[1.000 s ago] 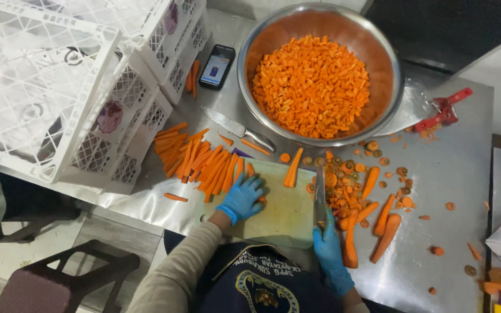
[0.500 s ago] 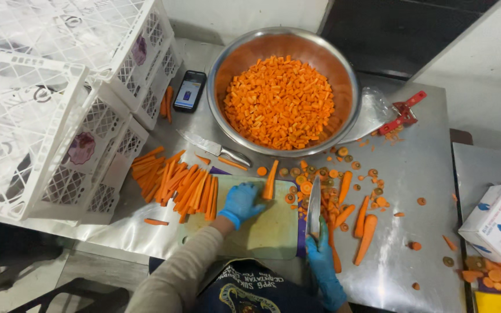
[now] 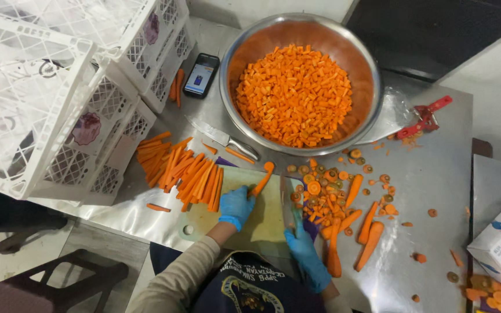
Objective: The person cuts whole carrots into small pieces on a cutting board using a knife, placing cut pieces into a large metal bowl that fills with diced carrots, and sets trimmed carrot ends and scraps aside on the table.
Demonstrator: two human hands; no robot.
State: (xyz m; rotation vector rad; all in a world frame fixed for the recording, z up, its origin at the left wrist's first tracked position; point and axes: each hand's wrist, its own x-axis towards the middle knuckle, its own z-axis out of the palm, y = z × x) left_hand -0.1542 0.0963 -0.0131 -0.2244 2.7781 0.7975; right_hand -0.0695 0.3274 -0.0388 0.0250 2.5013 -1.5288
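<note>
Where the carrot piece [image 3: 261,180] lay on the pale cutting board [image 3: 262,223], its long axis ran diagonally, upper tip toward the steel bowl [image 3: 372,87] and lower end at the fingertips of the left hand [image 3: 236,207]. That hand, in a blue glove, was curled over the lower end and appeared to pin it down; a full grip could not be confirmed. The piece lay up and to the right of the left hand, which was the nearer of the two. The right hand [image 3: 307,258], also gloved, was closed around the handle of a knife [image 3: 287,203], blade on the board just right of the piece and roughly parallel to it. Beyond, cut sticks [image 3: 184,172] were piled left of the board, slices and whole carrots [image 3: 343,203] right of it. A second knife [image 3: 227,139] and a phone [image 3: 200,75] lay near the white crates [image 3: 59,87]
</note>
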